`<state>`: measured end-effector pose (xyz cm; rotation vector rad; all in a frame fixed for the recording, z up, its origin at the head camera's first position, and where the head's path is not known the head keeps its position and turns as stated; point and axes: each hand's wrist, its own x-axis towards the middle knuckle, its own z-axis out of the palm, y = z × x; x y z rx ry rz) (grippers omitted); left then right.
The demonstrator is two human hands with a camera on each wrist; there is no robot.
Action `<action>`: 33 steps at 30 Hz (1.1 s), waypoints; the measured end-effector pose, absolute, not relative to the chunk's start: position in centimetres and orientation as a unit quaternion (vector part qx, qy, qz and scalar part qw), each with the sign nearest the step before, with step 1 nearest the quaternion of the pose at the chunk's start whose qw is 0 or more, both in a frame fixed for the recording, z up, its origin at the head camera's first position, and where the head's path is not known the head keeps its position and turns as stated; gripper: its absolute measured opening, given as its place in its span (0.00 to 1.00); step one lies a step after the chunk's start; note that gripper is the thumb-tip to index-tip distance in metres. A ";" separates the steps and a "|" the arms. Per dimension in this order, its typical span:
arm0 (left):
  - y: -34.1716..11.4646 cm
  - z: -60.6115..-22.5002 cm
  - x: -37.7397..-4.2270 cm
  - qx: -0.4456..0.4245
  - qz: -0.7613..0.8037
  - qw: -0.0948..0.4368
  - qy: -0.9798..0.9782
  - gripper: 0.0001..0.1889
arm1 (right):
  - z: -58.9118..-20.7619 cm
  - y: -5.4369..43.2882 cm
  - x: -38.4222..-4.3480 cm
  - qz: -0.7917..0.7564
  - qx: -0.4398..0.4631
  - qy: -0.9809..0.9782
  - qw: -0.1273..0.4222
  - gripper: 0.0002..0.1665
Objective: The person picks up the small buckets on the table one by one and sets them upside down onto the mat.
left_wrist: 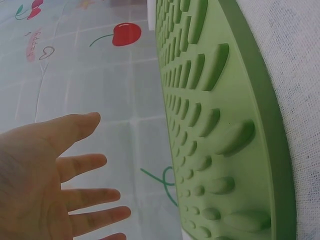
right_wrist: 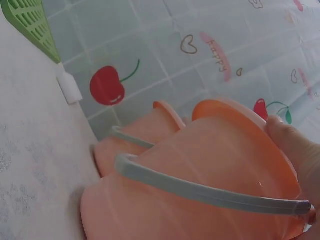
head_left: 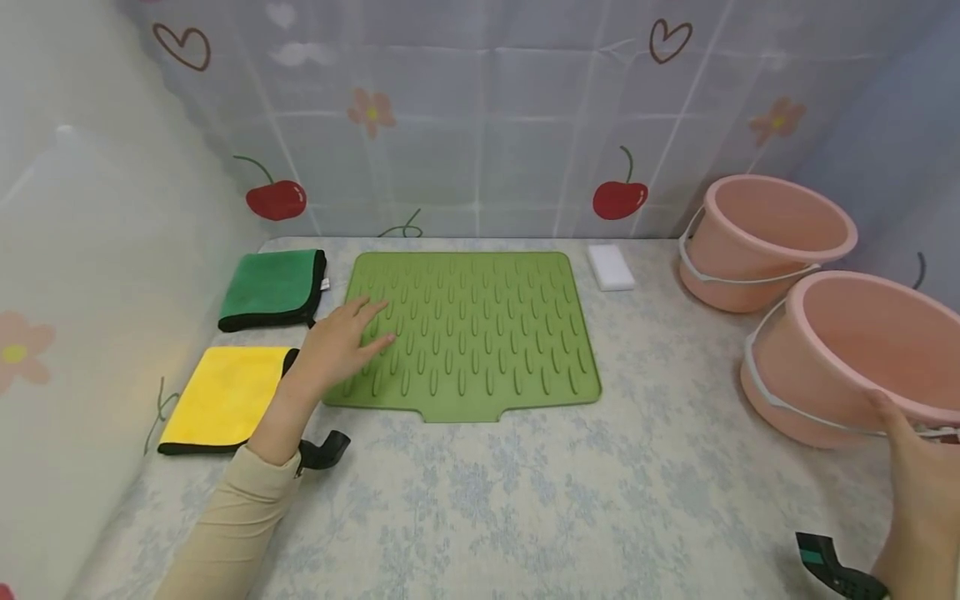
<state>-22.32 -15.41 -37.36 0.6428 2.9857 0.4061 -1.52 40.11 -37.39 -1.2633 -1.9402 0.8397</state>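
Observation:
My right hand (head_left: 922,475) holds the near side of a pink bucket (head_left: 825,367) at the right, its thumb (right_wrist: 282,132) lying at the rim in the right wrist view. The rest of those fingers are mostly hidden, close to the end of the grey handle (right_wrist: 200,192). Over the left part of a green ridged mat (head_left: 465,333) hovers my left hand (head_left: 337,346), fingers spread and holding nothing. The left wrist view shows a gap between that hand (left_wrist: 55,175) and the mat (left_wrist: 240,165).
Behind the held bucket stands a second pink bucket (head_left: 723,254). A white sponge-like block (head_left: 611,268) lies right of the mat. Folded green (head_left: 270,283) and yellow cloths (head_left: 232,392) lie at the left. Printed curtains (head_left: 480,125) border the table (head_left: 480,500).

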 end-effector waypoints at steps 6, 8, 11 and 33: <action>-15.6 -37.4 -22.1 0.203 0.131 0.037 0.970 0.32 | -37.6 40.6 -1.7 0.298 -0.382 -0.764 0.426 0.32; -15.7 -37.3 -22.1 0.202 0.132 0.038 0.970 0.32 | -37.5 40.6 -1.8 0.291 -0.363 -0.770 0.437 0.34; -15.7 -37.3 -22.0 0.202 0.133 0.039 0.970 0.32 | -37.3 40.6 -1.9 0.288 -0.347 -0.775 0.443 0.37; -14.7 -36.6 -22.3 0.233 0.244 -0.067 0.939 0.32 | -31.7 29.8 -13.5 0.684 0.008 -0.587 0.434 0.22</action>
